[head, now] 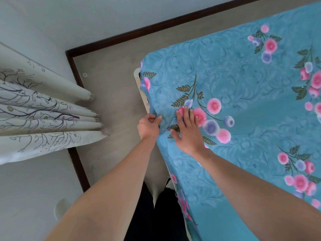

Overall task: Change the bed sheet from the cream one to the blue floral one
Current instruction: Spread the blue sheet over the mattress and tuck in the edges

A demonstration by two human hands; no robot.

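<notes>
Left hand (149,125) pinches the blue floral sheet (243,94) at mid-frame edge; right hand (188,130) lies flat, fingers straight, just right of it.

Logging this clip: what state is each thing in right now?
Blue floral sheet: spread over the bed, edge bunched.
Left hand: pinches the sheet's edge.
Right hand: flat, pressing the sheet.
Curtain: hanging in folds.

Pale walls (52,18), beige floor (111,94), branch-print curtain (43,115)
</notes>
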